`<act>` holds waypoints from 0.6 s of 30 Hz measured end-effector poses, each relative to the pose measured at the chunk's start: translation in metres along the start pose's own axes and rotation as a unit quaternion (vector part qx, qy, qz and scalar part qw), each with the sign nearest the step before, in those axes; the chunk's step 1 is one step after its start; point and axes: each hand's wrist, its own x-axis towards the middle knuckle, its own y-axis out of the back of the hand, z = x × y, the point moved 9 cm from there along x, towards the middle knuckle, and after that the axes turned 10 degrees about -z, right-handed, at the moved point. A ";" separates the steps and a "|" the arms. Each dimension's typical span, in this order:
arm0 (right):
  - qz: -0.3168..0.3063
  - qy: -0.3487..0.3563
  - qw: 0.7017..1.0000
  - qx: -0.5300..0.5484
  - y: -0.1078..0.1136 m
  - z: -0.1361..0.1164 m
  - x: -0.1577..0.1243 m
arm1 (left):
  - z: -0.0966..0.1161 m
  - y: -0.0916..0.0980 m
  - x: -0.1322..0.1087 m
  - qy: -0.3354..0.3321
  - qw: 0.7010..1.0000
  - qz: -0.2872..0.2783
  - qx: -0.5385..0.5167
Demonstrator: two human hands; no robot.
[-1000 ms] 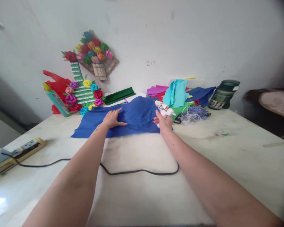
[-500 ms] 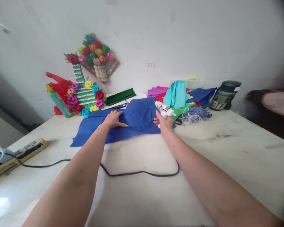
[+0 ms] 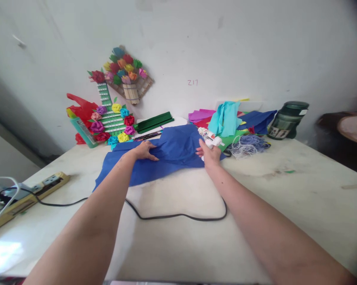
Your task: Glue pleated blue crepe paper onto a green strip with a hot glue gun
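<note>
Since the earlier frame, blue paper sheet (image 3: 169, 152) has slid right and toward the wall; its near-left corner has swung out and now points at the power strip. Both hands went with it.

Left to right:
- power strip (image 3: 30, 194) at the table's left edge, black cable (image 3: 172, 216) running from it in a loop across the white table (image 3: 285, 206).
- paper-flower crafts (image 3: 113, 118) leaning on the wall, red bag behind them, folded green paper (image 3: 154, 121) just to their right.
- left hand (image 3: 145, 150) flat on the sheet's upper-left part, fingers spread, palm down. Pressing, not gripping.
- sheet lies mid-table, far side, rumpled between the hands.
- right hand (image 3: 208, 153) on the sheet's right edge, fingers curled around a white glue gun (image 3: 209, 138) whose nozzle points up and away. Whether it also pinches the paper, can't tell.
- beyond it: pile of coloured paper (image 3: 226, 116) with a turquoise piece on top, tangle of lilac and white cord (image 3: 247, 145), dark green jar (image 3: 287, 119) near the wall.
</note>
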 end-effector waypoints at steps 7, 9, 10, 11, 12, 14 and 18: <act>0.000 -0.011 1.000 0.002 0.001 -0.003 -0.002 | -0.004 0.002 -0.007 0.009 0.999 0.031 -0.033; 0.000 -0.008 1.000 0.003 0.001 -0.004 -0.002 | -0.004 0.003 -0.009 0.016 0.999 0.044 -0.025; -0.001 -0.005 1.000 0.004 0.001 -0.004 -0.002 | -0.003 0.004 -0.010 0.013 0.999 0.044 -0.020; -0.002 -0.002 1.000 0.005 0.001 -0.004 -0.002 | -0.001 0.003 -0.010 0.010 0.999 0.039 -0.019; -0.003 0.000 1.000 0.006 0.000 -0.004 -0.002 | 0.001 0.002 -0.011 0.009 0.999 0.031 -0.023; -0.005 0.000 1.000 0.007 0.000 -0.004 -0.002 | 0.003 0.000 -0.014 0.017 0.999 0.020 -0.045; -0.001 -0.003 1.000 0.006 0.000 -0.005 -0.002 | 0.010 0.001 -0.021 0.013 0.996 0.046 -0.078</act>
